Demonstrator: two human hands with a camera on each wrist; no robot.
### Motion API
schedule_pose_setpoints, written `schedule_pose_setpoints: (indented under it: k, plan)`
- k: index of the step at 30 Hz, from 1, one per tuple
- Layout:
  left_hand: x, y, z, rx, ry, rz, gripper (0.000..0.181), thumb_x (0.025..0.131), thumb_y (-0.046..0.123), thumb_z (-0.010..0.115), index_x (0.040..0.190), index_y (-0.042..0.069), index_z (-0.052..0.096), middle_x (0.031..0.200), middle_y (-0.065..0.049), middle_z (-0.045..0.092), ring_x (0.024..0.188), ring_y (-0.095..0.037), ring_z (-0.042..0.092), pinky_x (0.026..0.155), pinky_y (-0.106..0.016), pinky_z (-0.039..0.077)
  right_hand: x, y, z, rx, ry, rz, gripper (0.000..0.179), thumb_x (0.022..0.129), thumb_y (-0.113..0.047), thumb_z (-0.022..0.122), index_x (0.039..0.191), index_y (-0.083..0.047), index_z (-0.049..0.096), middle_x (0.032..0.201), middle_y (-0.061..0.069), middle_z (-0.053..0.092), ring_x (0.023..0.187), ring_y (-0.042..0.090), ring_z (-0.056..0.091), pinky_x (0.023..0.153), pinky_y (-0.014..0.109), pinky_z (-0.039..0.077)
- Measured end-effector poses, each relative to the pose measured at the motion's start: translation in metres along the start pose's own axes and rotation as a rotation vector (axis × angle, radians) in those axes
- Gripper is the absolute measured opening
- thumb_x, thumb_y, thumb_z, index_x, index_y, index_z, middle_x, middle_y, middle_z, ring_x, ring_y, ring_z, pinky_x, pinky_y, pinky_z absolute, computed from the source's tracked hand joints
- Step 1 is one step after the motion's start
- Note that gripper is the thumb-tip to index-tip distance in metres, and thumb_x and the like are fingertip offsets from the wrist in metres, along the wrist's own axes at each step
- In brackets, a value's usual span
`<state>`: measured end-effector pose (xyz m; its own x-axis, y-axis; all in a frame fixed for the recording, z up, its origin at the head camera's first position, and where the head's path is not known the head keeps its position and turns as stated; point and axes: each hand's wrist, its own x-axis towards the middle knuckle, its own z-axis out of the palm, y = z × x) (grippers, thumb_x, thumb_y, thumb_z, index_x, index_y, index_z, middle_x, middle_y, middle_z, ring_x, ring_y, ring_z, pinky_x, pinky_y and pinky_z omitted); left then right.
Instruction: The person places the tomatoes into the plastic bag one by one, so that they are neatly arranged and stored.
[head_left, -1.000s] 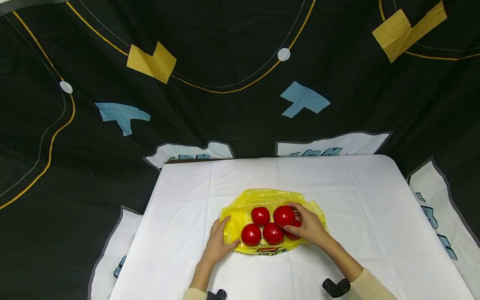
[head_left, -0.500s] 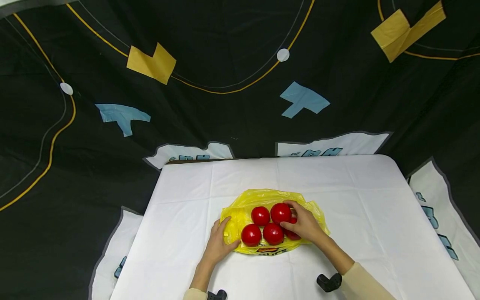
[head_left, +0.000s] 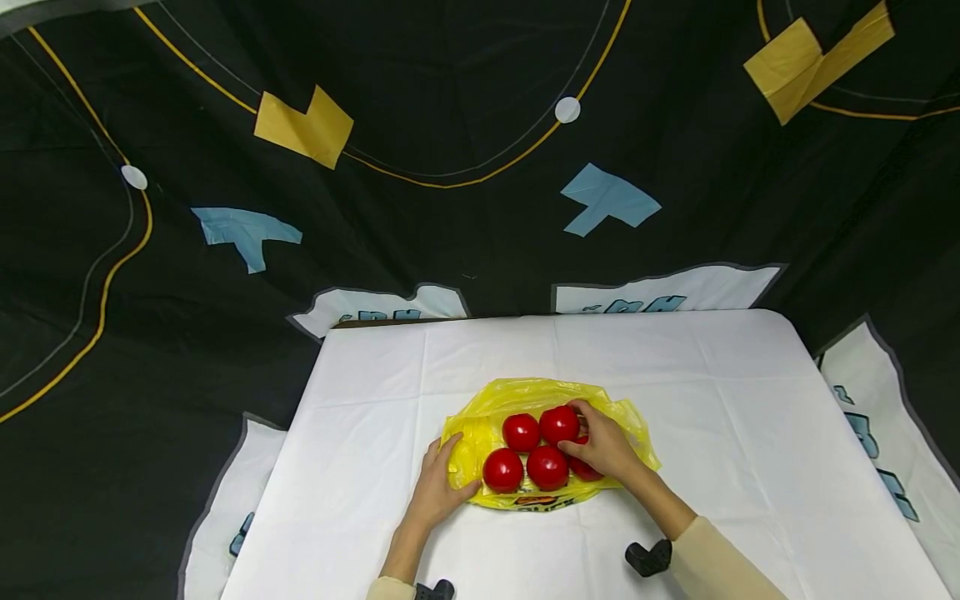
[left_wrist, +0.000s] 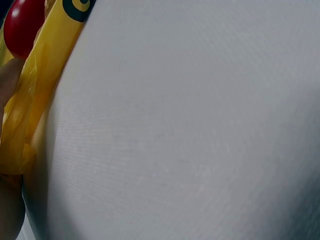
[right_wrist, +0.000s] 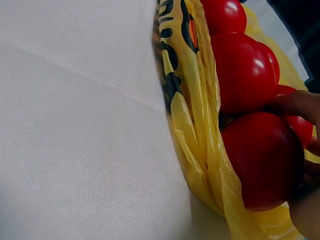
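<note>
A yellow plastic bag [head_left: 468,446] lies on the white-covered table with several glossy, round red fruits, tomato-like, grouped on it. My left hand [head_left: 435,492] holds the bag's left end, its thumb over the edge near the front left fruit [head_left: 502,470]. My right hand [head_left: 606,446] grips the back right fruit [head_left: 558,425] between thumb and fingers, beside the back left one [head_left: 521,432]. Under that hand sits the front right fruit [right_wrist: 265,160], partly hidden in the head view; the front middle fruit [head_left: 547,467] is beside it.
White cloth [head_left: 720,467] covers the table around the bag. A black curtain [head_left: 465,233] with yellow and blue shapes hangs behind. Black wrist mounts [head_left: 648,558] show near the beige sleeves [head_left: 720,567] at the front edge of view.
My right hand has moved slightly left with the fruit it grips, bringing it down close beside the back left fruit. The left hand and the bag have stayed in place.
</note>
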<state>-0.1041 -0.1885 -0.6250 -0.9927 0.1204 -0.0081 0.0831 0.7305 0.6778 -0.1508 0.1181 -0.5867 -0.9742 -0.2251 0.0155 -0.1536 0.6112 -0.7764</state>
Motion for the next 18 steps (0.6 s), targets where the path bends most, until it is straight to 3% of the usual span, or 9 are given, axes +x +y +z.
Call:
schedule_pose_setpoints:
  k: [18]
  plan:
    - [0.0005,-0.0032,0.0014,-0.006,0.011,0.016,0.084,0.073,0.036,0.079,0.143,0.016,0.038,0.139,-0.013,0.035,0.126,-0.032,0.039,0.1,-0.051,0.038,0.0037,0.0042,0.0036,-0.049,0.004,0.016,0.061,0.073,-0.02,0.081,0.124,-0.006,0.051,0.115,0.012,0.061,0.098,0.026,0.062,0.081,0.042,0.052]
